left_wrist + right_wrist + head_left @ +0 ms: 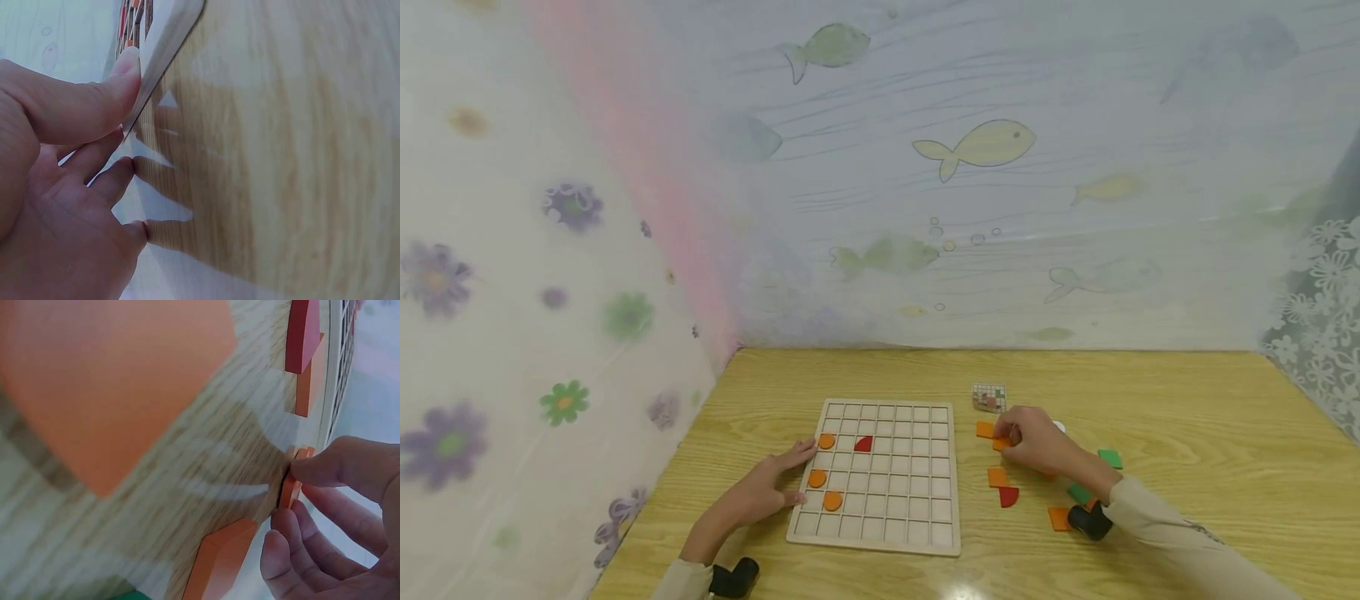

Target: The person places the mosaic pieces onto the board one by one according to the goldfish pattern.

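A light wooden grid board (898, 483) lies on the table. On its left part sit orange discs (827, 441) and, further in, a red quarter-circle piece (863, 444). The left hand (760, 496) rests at the board's left edge, fingers spread; in the left wrist view its thumb (106, 103) touches the rim. To the right of the board, the right hand (1041, 442) pinches an orange piece (289, 490) between thumb and fingers, low at the tabletop. Another orange piece (985, 429) lies beside those fingertips. The fingers partly hide the pinched piece.
A small card with a printed grid (989, 397) stands behind the right hand. Nearer lie an orange square (997, 477), a red quarter-circle (1008, 497), green pieces (1109, 458) and another orange piece (1059, 518). A fish-patterned curtain (865, 317) borders the table's back.
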`<control>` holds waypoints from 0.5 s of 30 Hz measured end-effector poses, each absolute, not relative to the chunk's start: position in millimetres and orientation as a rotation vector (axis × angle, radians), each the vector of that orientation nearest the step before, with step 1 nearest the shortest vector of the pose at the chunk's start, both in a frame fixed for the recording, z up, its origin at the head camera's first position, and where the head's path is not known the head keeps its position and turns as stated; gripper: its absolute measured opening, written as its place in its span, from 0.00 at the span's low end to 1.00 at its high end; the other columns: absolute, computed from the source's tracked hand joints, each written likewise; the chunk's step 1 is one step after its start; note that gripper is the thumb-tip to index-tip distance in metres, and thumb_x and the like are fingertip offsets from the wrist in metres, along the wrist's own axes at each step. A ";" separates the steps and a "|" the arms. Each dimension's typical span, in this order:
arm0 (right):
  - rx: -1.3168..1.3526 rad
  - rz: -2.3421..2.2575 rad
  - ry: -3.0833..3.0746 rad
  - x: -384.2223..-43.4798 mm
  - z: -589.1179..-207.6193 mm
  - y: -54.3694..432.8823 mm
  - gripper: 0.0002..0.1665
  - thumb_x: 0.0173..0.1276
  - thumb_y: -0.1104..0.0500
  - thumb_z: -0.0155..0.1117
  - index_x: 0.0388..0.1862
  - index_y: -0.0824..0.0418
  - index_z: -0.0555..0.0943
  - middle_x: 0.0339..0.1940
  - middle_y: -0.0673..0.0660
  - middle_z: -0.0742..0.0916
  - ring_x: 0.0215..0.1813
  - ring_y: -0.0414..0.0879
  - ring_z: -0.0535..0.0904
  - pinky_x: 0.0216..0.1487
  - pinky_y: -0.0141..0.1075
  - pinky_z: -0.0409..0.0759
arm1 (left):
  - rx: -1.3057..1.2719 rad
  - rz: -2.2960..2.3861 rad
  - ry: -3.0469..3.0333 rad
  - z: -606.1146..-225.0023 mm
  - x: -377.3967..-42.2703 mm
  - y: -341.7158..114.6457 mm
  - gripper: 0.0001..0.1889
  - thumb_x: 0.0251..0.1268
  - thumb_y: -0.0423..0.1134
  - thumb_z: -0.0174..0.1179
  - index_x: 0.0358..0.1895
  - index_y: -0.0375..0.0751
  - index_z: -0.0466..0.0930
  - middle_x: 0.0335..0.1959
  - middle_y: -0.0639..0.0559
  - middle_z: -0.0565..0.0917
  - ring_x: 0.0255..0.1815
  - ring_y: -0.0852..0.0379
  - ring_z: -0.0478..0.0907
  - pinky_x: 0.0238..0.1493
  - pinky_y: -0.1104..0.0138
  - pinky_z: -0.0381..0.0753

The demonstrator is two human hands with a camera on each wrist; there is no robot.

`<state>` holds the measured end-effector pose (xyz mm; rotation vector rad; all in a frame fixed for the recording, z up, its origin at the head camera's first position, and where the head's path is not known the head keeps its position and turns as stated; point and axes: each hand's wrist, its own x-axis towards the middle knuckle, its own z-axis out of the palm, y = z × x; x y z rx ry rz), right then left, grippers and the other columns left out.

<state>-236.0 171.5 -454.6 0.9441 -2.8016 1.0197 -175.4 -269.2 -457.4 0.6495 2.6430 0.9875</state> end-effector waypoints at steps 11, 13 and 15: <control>1.020 1.110 -2.738 -234.8 -454.1 159.1 0.09 0.49 0.68 0.66 0.31 0.60 0.83 0.30 0.51 0.81 0.27 0.38 0.74 0.26 0.31 0.75 | 0.645 0.984 2.645 -457.8 -175.8 -270.3 0.36 0.61 0.35 0.62 0.72 0.34 0.57 0.74 0.40 0.53 0.73 0.38 0.46 0.66 0.35 0.37; 1.056 1.117 -2.715 -233.6 -452.5 153.0 0.09 0.49 0.68 0.66 0.31 0.61 0.83 0.28 0.51 0.82 0.26 0.38 0.75 0.27 0.32 0.76 | 0.647 0.983 2.643 -458.2 -176.0 -270.5 0.36 0.62 0.35 0.62 0.72 0.35 0.57 0.74 0.40 0.53 0.73 0.38 0.46 0.66 0.35 0.37; 1.093 1.118 -2.697 -232.3 -450.5 146.4 0.08 0.50 0.69 0.66 0.31 0.61 0.83 0.28 0.51 0.83 0.26 0.38 0.76 0.29 0.32 0.77 | 0.648 0.987 2.638 -458.5 -176.2 -270.7 0.36 0.62 0.35 0.61 0.72 0.35 0.57 0.74 0.40 0.52 0.73 0.38 0.46 0.66 0.35 0.36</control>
